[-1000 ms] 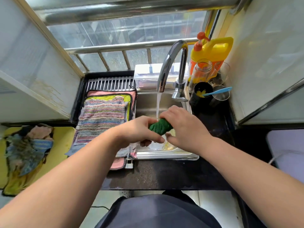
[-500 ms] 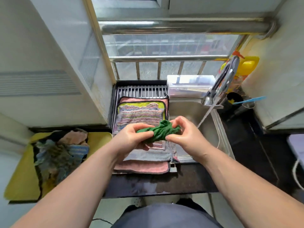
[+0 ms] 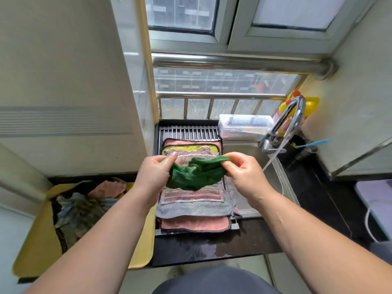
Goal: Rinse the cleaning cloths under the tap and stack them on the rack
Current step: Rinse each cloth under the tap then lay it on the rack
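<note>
While chrome tap (image 3: 290,117) runs right of slatted metal rack (image 3: 188,132), left hand (image 3: 156,172) and right hand (image 3: 246,172) pinch opposite edges of crumpled dark-green cleaning cloth (image 3: 195,177) above rack's stack of striped, grey, pink cloths (image 3: 191,196); spread probably so it lands flat.

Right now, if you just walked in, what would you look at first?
The bright green cloth in the middle, held between the left hand and the right hand above the rack. Under it sits a stack topped by a striped cloth. On the right the tap runs water, and on the left a yellow tray holds crumpled cloths.
</note>
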